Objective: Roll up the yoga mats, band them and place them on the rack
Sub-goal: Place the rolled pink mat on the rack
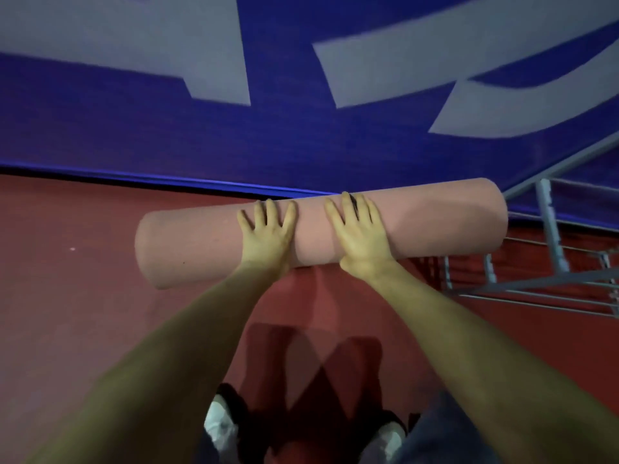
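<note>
Red floor [83, 329] under us, and up ahead a big blue banner with pale grey lettering [268, 135] runs across the back, its lower edge meeting the floor. Down at the bottom we catch two dark shoes with white toes [221, 426], blurred. Now to the action: the rolled-up pink foam yoga mat [201, 242] is fully rolled and lies crosswise in front of us, its right end tilted slightly further away. We've got both palms on top of it. Our left hand [268, 236] lies flat just left of the roll's middle, fingers spread and straight. Just beside it, slightly apart, our right hand [358, 234] presses down the same way, and a thin dark band [353, 203] shows between its fingers. Further right, the mat's end overlaps the grey metal rack [549, 236], whose bars stand near the banner.
</note>
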The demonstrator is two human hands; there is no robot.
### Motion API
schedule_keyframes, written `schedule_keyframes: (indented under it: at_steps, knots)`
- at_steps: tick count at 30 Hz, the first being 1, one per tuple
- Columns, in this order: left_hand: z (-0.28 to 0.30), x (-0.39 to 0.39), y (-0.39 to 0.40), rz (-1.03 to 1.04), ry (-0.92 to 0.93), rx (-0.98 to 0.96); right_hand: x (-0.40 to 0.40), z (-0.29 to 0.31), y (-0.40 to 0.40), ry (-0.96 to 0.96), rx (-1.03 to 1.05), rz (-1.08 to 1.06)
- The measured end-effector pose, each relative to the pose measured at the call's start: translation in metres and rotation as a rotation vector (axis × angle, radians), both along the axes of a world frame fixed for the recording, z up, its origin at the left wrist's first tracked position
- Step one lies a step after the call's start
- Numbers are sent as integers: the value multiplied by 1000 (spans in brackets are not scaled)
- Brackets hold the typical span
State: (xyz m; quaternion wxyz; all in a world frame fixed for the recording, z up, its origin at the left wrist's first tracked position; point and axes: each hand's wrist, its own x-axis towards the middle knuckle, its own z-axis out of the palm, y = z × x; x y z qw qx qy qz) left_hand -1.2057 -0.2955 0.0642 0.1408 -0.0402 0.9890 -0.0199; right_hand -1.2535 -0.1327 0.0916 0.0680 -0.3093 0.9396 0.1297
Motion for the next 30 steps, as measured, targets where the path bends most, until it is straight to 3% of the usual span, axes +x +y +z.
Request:
schedule_keyframes:
  at_steps: [7,11,18,22,30]
  knots:
    - [-137,-22,11,-4,140,17,-26,-138,17,97,-19,4]
    - [-179,-33,22,-52,223,5,-36,-186,38,182,-111,-6]
    - [-191,-42,55,-104,314,11,-42,-195,75,81,-228,-101]
    - [-197,-47,71,-159,389,24,-43,-202,99,132,-253,-120]
    - [-198,-50,107,-198,359,29,-44,-203,137,126,-282,-138]
